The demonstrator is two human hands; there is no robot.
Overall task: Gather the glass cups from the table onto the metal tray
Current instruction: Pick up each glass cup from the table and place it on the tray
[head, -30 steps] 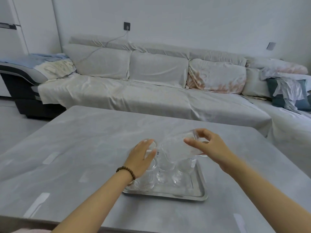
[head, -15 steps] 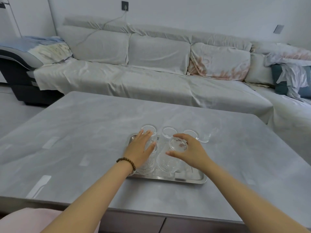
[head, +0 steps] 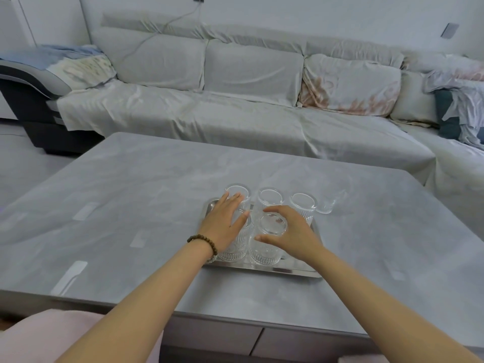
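Observation:
A metal tray (head: 288, 271) lies on the grey table (head: 131, 205) and holds several ribbed glass cups. Three stand in the back row: left (head: 237, 191), middle (head: 270, 197) and right (head: 303, 201). My right hand (head: 296, 237) curls over the rim of a front-row cup (head: 264, 254), thumb and fingers touching it. My left hand (head: 222, 226), with a bead bracelet, rests flat with fingers apart over the front-left cup (head: 233, 251). One more clear glass (head: 327, 205) sits on the table just past the tray's far right corner.
A long grey sofa (head: 235, 113) with cushions runs behind the table. A dark chair (head: 26, 82) with a blanket stands at the left. Something pink (head: 52, 336) is at the bottom left, by the table's near edge.
My right hand brought a tilted cup down from above the tray and set it upright in the front row. The left hand stayed on the left cups.

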